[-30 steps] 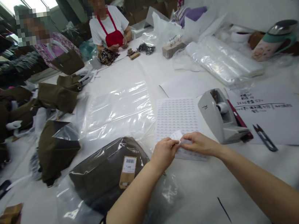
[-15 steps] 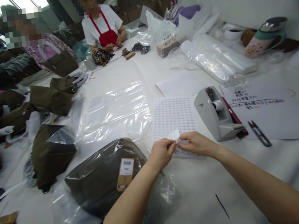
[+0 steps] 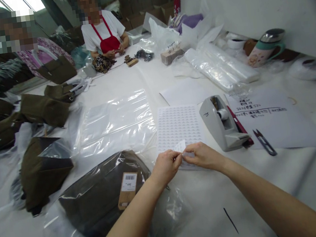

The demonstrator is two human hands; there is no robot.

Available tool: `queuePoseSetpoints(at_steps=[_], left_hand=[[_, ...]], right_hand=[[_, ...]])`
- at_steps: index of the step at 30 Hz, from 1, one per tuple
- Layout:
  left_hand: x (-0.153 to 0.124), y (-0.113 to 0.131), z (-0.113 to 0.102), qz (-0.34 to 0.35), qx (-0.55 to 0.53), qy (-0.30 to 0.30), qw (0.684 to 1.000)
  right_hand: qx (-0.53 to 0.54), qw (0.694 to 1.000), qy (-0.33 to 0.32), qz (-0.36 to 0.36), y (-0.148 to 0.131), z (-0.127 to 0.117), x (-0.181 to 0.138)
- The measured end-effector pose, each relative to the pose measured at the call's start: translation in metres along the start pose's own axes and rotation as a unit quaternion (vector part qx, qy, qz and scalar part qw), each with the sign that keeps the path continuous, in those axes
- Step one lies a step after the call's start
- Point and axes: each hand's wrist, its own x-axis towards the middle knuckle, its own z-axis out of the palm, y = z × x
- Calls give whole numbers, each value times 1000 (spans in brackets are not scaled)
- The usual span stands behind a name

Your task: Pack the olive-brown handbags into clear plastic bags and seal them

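Observation:
My left hand [image 3: 166, 166] and my right hand [image 3: 202, 155] meet at the near edge of a white sticker sheet [image 3: 178, 125] lying on the table. Both pinch the lifted corner of the sheet [image 3: 180, 147], fingers closed on it. Left of my hands lies a dark olive bag in a clear plastic bag [image 3: 104, 195] with a brown hang tag [image 3: 127, 189] on top. A grey tape dispenser [image 3: 221, 123] stands just right of the sheet.
Small black snips [image 3: 263, 142] lie on a written paper [image 3: 274, 118]. A flat clear bag [image 3: 117, 120] lies ahead, olive bags [image 3: 40, 108] at the left, stacked plastic bags [image 3: 221, 67] and a flask [image 3: 265, 48] at the right. Two people sit at the far end.
My hands stay pinched on the sheet's corner. The view has shifted a little, so everything sits slightly lower and further left.

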Motion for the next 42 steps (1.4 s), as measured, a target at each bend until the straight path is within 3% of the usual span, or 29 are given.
queuePoseSetpoints(at_steps=[13,21,23,28,31,34,38,42], left_hand=[[-3,0,-3,-53,-134,-10,990],[-4,-12,11,-91,-243,-3,966],[-6,-11,11,-94,-238,3,967],[-11,3,7,-110,-105,75,986],[-11,2,8,-115,-108,78,984],[-9,-6,13,-161,-212,65,962],[-9,-13,20,-238,-404,58,882],[-10,-10,23,-261,-455,67,849]], right_hand=[[45,999,12,-6,2,1,-2],[53,998,25,-26,5,3,-6],[48,998,24,-31,5,4,-6],[21,999,15,-34,3,7,-7],[10,999,14,-27,2,7,-7],[18,1000,18,-16,2,6,-8],[39,999,24,-1,1,5,-8],[44,999,25,7,5,8,-6]])
